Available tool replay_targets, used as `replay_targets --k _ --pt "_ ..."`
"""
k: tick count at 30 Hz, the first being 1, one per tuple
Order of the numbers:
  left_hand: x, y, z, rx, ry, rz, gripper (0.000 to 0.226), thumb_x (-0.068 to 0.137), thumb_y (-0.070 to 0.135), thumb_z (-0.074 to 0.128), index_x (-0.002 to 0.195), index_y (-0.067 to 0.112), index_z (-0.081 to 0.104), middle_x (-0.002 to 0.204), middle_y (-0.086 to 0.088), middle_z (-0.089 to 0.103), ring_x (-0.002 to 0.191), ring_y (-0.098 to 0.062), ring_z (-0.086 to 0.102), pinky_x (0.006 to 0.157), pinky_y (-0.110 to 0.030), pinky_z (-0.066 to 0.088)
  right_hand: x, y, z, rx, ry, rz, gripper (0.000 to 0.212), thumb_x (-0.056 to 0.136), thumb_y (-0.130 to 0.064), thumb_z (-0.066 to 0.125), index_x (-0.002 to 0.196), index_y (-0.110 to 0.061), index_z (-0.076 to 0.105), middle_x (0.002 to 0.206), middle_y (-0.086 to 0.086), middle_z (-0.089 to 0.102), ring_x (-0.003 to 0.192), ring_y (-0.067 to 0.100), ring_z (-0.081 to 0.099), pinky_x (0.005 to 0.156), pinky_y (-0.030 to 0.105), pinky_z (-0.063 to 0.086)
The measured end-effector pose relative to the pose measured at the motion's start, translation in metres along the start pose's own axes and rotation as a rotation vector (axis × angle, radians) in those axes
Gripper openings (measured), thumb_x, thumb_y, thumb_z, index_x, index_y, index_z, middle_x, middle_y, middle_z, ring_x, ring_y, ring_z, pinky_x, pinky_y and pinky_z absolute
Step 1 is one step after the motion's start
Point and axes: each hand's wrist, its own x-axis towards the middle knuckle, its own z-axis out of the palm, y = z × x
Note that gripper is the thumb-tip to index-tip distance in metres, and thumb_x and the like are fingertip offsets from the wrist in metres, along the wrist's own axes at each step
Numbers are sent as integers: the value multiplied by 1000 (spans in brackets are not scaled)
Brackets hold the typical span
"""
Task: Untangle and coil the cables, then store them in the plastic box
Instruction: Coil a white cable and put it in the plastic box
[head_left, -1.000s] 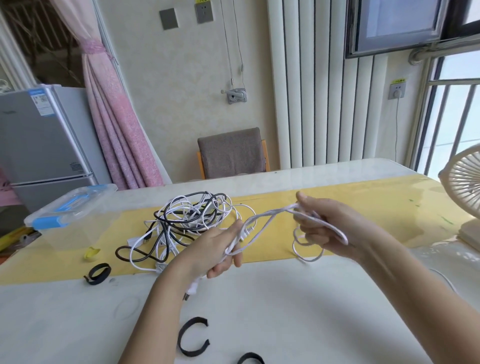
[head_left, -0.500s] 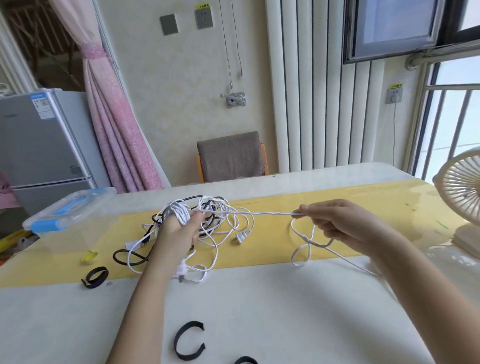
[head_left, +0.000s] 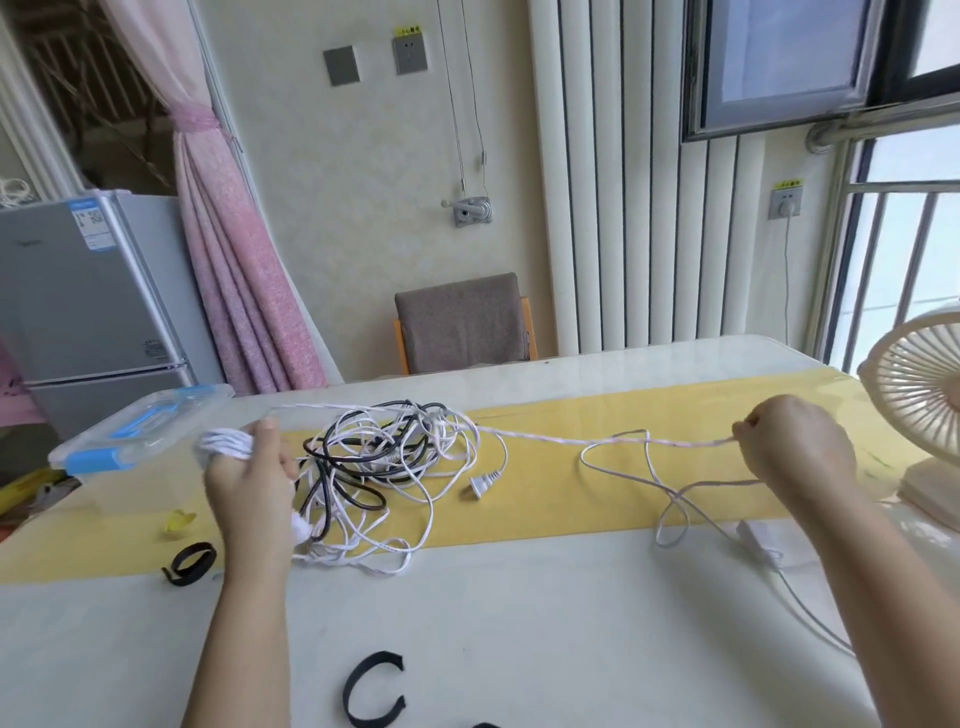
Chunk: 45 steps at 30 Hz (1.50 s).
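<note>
- Untangling: my L hand (head_left: 249, 467) grips white loops (head_left: 226, 444), R hand (head_left: 795, 447) pinches white cable (head_left: 597, 441), taut.
- Next, I reckon: free it from tangle (head_left: 389, 457) w/o tightening knots.

Bright daylight came from the window (head_left: 909, 270) at right, sheening the table (head_left: 519, 623), while wide-angle distortion bent the edges and the left hand (head_left: 249, 483) looked blurred.
</note>
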Motion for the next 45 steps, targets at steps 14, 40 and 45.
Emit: replay_targets --k 14,40,45 --pt "-72 29 50 170 -613 244 26 85 37 68 71 16 67 49 15 57 49 0 51 53 -13 37 -121 -99 8 1056 -1100 -361 17 93 -24 57 100 -8 58 63 1 56 59 19 57 69 26 53" --pt "-72 31 47 -1203 -1536 -887 21 91 18 37 72 15 45 41 6 27 33 -6 24 42 -20 22 -67 -59 27 439 -361 -907 23 99 -14 44 101 -25 65 59 -8 47 53 9 41 53 21 33" --pt "-49 17 44 -1252 -1006 -974 20 93 14 46 82 4 59 51 4 38 41 -8 32 47 -21 30 -93 -69 42 245 -512 -1027 35 95 -11 36 113 -28 60 78 5 62 66 20 50 63 29 41"
